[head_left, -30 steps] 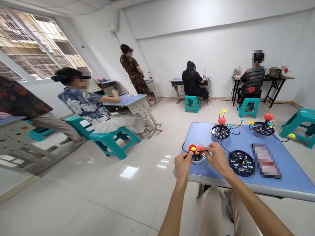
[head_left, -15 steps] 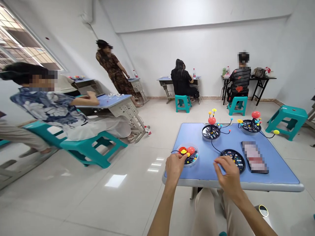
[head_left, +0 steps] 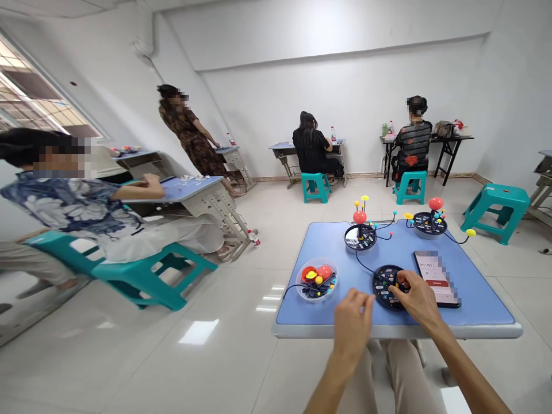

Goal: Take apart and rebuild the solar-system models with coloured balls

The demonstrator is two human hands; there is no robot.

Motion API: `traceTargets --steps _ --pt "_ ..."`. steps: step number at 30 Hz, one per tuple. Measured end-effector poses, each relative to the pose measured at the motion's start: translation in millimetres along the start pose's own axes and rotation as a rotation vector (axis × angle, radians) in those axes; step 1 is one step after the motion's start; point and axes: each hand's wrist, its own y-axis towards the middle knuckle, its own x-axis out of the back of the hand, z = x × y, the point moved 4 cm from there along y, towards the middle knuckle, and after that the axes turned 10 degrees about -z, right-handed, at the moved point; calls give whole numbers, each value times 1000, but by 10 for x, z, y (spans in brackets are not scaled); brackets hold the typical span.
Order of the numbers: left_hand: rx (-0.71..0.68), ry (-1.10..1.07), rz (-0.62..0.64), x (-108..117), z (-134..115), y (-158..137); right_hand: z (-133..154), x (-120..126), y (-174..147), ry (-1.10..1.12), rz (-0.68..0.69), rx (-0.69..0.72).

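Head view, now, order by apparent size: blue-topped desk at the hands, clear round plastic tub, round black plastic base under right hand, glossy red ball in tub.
1. Blue-topped desk
2. Clear tub and black base: look about alike; right hand covers part of base, so unranked
3. Red ball

Bare forearms (head_left: 466, 356) reach forward, the right hand (head_left: 416, 294) angled slightly farther out, thumb and fingertips drawn close; to its left, the left hand (head_left: 352, 322) blurs, fingers loosely bent.
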Motion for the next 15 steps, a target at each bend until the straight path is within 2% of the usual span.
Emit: traceTargets --steps 2,5,11,15 --pt "-225 14 23 -279 -222 -132 46 -41 26 -72 23 33" --pt "-374 57 30 -515 -365 -195 69 -63 54 -157 39 76" --pt "-355 74 68 -583 -327 -153 101 -95 110 -263 54 191" --pt "-319 42 103 -581 -325 -159 109 -77 119 -180 23 207"
